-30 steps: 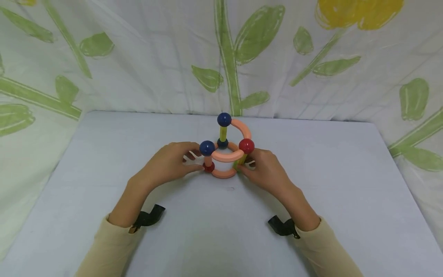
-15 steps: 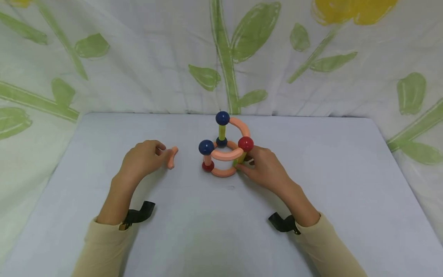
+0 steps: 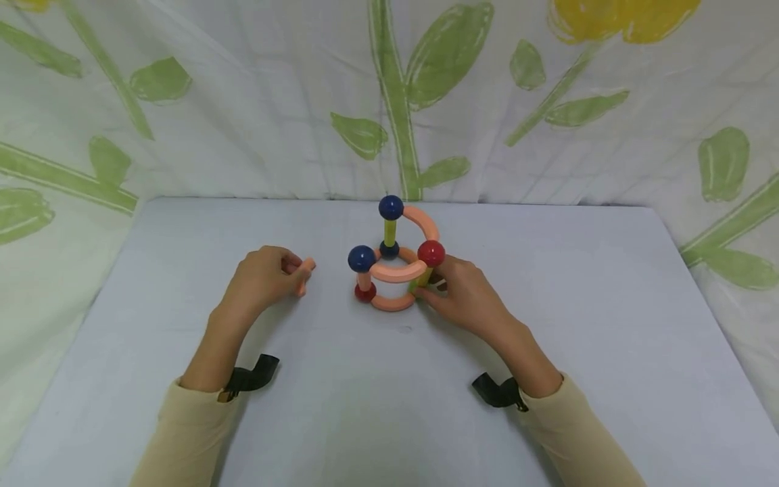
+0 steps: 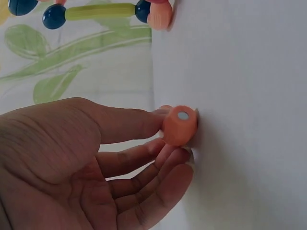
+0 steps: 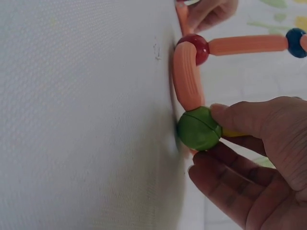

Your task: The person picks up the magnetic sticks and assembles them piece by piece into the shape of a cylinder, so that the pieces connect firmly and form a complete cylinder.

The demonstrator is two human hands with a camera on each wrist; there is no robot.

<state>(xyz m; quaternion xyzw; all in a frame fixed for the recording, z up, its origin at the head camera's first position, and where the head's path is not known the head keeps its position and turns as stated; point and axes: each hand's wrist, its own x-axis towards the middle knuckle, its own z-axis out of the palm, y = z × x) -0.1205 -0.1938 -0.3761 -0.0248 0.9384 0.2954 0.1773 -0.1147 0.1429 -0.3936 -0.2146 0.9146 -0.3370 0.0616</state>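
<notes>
A toy frame of rods and balls stands mid-table: peach curved rods, yellow-green posts, blue balls and red balls. My right hand pinches the green ball at the frame's lower right corner, between thumb and fingers. My left hand is a little to the left of the frame and apart from it. It pinches a short peach rod, and the rod's round magnet end touches the table.
The pale grey table is backed by a white cloth printed with green leaves, which also hangs at both sides. Black wrist straps sit at both cuffs.
My left hand pulled the short peach rod off the frame's left side and carried it leftward, then drew it in closer between the fingers. My right hand stayed on the frame.
</notes>
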